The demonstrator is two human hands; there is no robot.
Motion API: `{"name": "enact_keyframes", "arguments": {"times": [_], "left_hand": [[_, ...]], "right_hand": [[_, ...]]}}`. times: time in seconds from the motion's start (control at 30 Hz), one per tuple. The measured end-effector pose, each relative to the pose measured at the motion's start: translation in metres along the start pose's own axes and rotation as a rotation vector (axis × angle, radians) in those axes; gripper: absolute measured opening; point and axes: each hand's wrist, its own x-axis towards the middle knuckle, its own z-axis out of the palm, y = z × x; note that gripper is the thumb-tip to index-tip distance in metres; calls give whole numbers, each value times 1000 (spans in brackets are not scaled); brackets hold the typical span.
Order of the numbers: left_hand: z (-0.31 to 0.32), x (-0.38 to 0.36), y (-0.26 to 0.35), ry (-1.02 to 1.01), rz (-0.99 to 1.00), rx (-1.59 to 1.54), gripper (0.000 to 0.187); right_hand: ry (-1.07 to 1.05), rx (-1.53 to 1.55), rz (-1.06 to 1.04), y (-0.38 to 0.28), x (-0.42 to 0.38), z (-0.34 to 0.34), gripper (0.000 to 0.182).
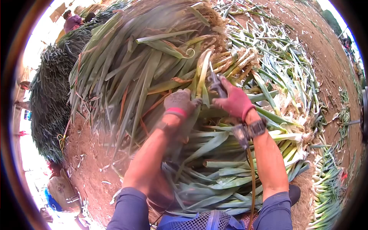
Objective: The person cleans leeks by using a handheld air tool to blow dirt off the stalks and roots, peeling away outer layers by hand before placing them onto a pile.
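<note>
My left hand [180, 100], in a grey glove with a red cuff, is closed round a leek [203, 73] near the middle of the view. The leek's pale stalk points up and away from me. Just right of it, my right hand [234, 97], in a red glove, grips an air blow gun [217, 86] with a thin metal nozzle beside the stalk. A yellow-brown hose [252, 184] runs down past my right wrist from a dark fitting [241, 137]. Beyond my hands lies a big heap of untrimmed leeks [126, 69] with brown, dry roots.
More leeks [214, 180] lie below my arms. Loose green leaves [283, 57] cover the ground at upper right. A row of cleaned leeks [326, 188] stands at lower right. A tall leek pile [57, 99] is at left. Other people [71, 22] are at upper left and lower left.
</note>
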Motion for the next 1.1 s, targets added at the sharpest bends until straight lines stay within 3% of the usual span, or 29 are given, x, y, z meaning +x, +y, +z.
{"name": "enact_keyframes", "arguments": {"times": [0.13, 0.3, 0.37, 0.43, 0.47, 0.63, 0.7, 0.77, 0.9, 0.93, 0.97, 1.03, 1.1], "left_hand": [[-6, 1, 7, -45, -69, -13, 65], [-1, 4, 8, -41, -36, -41, 71], [2, 4, 10, -57, -28, -37, 68], [4, 6, 12, -72, -12, -35, 66], [5, 8, 11, -77, -9, -108, 66], [31, -2, 12, -167, 32, -447, 61], [36, -16, 29, -186, 135, -405, 60], [41, -37, 47, -274, 209, -612, 54], [75, -70, 120, -219, 308, -388, 46], [71, -81, 137, -293, 357, -406, 46], [67, -92, 153, -367, 407, -424, 45], [75, -107, 176, -403, 640, -476, 47], [67, -99, 167, -620, 682, -507, 47]], "right_hand": [[6, -29, 72, -2, 48, -8, 95], [50, -72, -3, 7, 51, 0, 96], [50, -36, -42, 16, 32, -6, 98], [-102, 57, 14, 8, -5, -21, 100], [-20, 66, -123, 24, -18, -11, 100], [-119, 53, -128, 9, -121, -34, 102], [-172, 70, -80, 8, -155, -42, 103], [-50, 123, -120, 18, -185, -50, 103], [38, 95, -168, 23, -220, -63, 102], [3, 163, -34, 10, -222, -73, 102], [53, 288, -50, 26, -220, -68, 102], [128, 204, 36, 47, -215, -75, 101], [260, 174, -27, 72, -204, -72, 103]]}}
